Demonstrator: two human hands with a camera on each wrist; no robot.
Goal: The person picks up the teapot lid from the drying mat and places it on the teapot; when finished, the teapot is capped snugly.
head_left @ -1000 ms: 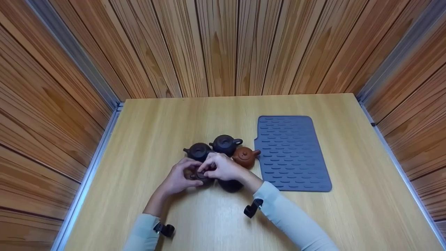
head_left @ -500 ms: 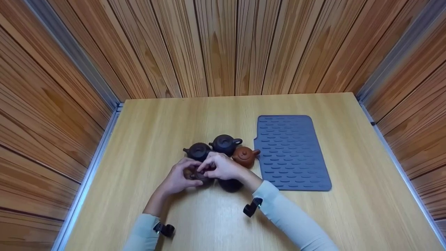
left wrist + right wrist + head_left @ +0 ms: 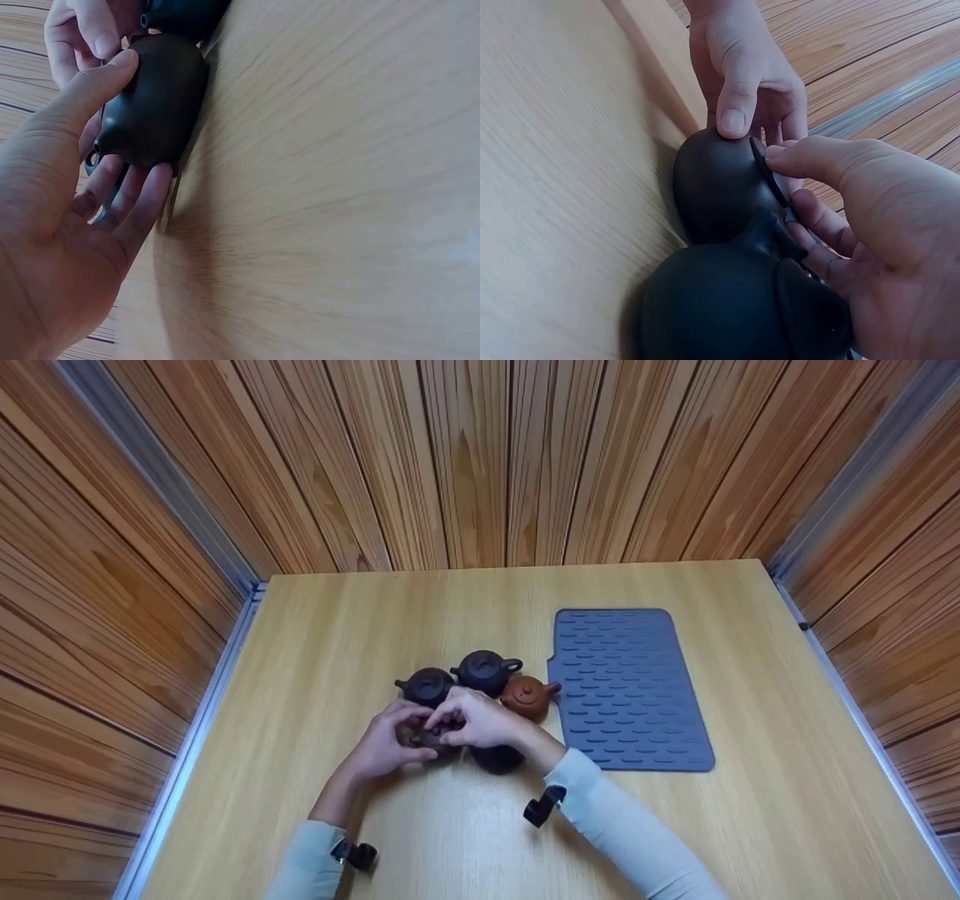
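Observation:
My left hand (image 3: 382,746) grips a dark brown teapot (image 3: 161,97) on the table, thumb on one side and fingers round the other. From the right, my right hand (image 3: 480,720) reaches across and pinches the teapot's lid (image 3: 769,169) with thumb and fingers. In the right wrist view the lid sits at the teapot's opening; whether it is fully seated I cannot tell. A black teapot (image 3: 712,300) stands close beside it, partly under my right wrist in the head view.
Two more black teapots, one behind left (image 3: 427,685) and one behind right (image 3: 486,670), stand past my hands. A reddish-brown teapot (image 3: 526,697) has its spout by the edge of a grey ribbed mat (image 3: 630,690). Wooden panels (image 3: 480,465) wall the table (image 3: 337,622).

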